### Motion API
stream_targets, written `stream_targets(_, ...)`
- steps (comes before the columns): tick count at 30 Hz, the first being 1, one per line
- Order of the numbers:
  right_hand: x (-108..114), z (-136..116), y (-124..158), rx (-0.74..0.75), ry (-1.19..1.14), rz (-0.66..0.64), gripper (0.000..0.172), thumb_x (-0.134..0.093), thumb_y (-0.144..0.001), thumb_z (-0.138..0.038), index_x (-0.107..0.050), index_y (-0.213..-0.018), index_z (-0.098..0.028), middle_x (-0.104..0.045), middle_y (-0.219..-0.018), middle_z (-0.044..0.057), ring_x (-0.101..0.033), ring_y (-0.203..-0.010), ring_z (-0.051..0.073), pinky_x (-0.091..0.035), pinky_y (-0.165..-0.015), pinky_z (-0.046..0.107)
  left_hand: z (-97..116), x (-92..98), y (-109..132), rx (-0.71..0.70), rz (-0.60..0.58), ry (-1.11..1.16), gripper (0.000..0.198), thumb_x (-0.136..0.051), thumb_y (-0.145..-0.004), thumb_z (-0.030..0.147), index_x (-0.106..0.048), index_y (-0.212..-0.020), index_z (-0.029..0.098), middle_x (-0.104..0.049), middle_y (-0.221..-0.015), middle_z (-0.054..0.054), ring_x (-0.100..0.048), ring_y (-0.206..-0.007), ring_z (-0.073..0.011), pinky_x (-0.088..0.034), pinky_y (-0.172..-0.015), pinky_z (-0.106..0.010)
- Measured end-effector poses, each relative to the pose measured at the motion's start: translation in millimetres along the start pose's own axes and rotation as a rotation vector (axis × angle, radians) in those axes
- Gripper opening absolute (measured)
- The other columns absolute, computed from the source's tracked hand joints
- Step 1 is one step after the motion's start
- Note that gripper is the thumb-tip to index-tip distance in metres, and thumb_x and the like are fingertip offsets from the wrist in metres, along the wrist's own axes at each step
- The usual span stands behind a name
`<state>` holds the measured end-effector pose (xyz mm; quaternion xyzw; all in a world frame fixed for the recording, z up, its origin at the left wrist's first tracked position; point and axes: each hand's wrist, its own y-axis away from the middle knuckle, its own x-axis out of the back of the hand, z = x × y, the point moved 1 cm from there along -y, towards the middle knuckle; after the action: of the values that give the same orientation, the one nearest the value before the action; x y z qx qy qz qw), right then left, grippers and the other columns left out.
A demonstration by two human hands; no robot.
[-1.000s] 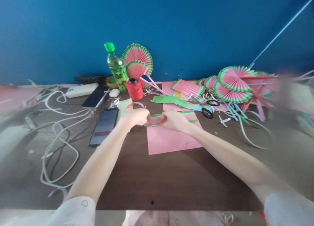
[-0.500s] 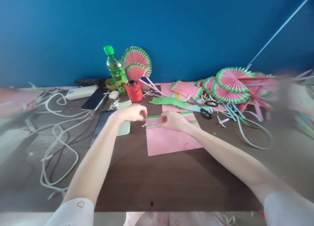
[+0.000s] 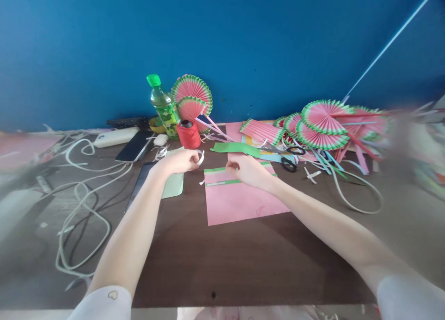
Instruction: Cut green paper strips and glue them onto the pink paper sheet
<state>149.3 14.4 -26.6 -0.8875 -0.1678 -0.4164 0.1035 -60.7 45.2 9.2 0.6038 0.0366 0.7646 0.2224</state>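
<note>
My left hand (image 3: 181, 162) is closed in a pinch on a thin curled white paper strip (image 3: 201, 158), above the table left of the pink paper. A sheet of pink paper (image 3: 239, 204) lies flat, with a green strip (image 3: 214, 170) along its far edge and a second narrow green band (image 3: 231, 182) just nearer. A short white strip (image 3: 216, 184) lies on that nearer band. Over the sheet's far part, my right hand (image 3: 246, 171) has its fingers curled together; what is in them, if anything, is hidden. Behind it lies a loose green paper piece (image 3: 236, 147).
Black-handled scissors (image 3: 289, 164) and folded pink-green paper fans (image 3: 323, 125) lie at right. At the back stand a green-capped bottle (image 3: 164, 107) and a red roll (image 3: 188, 135). Phones (image 3: 135, 146), a white power bank (image 3: 116, 137) and looped cables (image 3: 83, 218) occupy the left.
My left hand has moved slightly left, away from the pink paper, with the curled white strip now showing at its fingertips. My right hand stays over the sheet. The view has shifted a little.
</note>
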Motion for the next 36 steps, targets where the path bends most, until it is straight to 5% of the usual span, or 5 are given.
stream_targets(7, 17, 8, -15, 0.034, -0.37, 0.231, 0.025, -0.05, -0.08, -0.023, -0.06, -0.102, -0.016, -0.065, -0.101, 0.008, -0.062, -0.086, 0.017, -0.048, -0.076, 0.032, 26, 12.3, 14, -0.217, 0.037, 0.309, 0.025, -0.05, -0.072, 0.04, -0.054, -0.084, 0.019, -0.06, -0.081, -0.001, -0.055, -0.073, -0.0164, -0.039, -0.065, -0.026)
stream_targets(12, 20, 3, -11, 0.052, -0.546, 0.156, 0.02, -0.054, -0.08, -0.03, -0.062, -0.094, -0.018, -0.067, -0.093, 0.007, -0.063, -0.084, 0.018, -0.051, -0.076, 0.034, 38, 5.5, 14, -0.345, -0.034, 0.371, 0.025, -0.051, -0.075, 0.041, -0.054, -0.086, 0.019, -0.061, -0.087, -0.001, -0.054, -0.078, -0.0156, -0.039, -0.069, -0.026)
stream_targets(18, 15, 9, -12, 0.065, -0.592, 0.195, 0.014, -0.063, -0.073, -0.03, -0.056, -0.077, -0.018, -0.067, -0.08, 0.004, -0.064, -0.075, 0.017, -0.053, -0.069, 0.033, 40, -3.2, 11, -0.329, -0.162, 0.513, 0.024, -0.048, -0.078, 0.036, -0.049, -0.097, 0.021, -0.068, -0.083, -0.002, -0.059, -0.082, -0.0159, -0.039, -0.072, -0.026)
stream_targets(29, 29, 16, -13, 0.057, -0.523, 0.215, 0.016, -0.059, -0.075, -0.028, -0.046, -0.071, -0.02, -0.066, -0.096, 0.008, -0.064, -0.087, 0.021, -0.048, -0.08, 0.043, 37, -1.0, 8, -0.336, -0.056, 0.459, 0.031, -0.04, -0.081, 0.04, -0.062, -0.084, 0.018, -0.061, -0.074, 0.0, -0.051, -0.074, -0.014, -0.036, -0.072, -0.025)
stream_targets(36, 38, 7, -7, 0.019, -0.68, 0.122, 0.014, -0.054, -0.08, -0.02, -0.042, -0.073, -0.022, -0.066, -0.075, 0.003, -0.067, -0.078, 0.021, -0.052, -0.075, 0.043, 37, 0.0, 10, -0.374, -0.091, 0.579, 0.028, -0.039, -0.078, 0.031, -0.061, -0.088, 0.017, -0.063, -0.079, -0.001, -0.05, -0.075, -0.0149, -0.037, -0.073, -0.027)
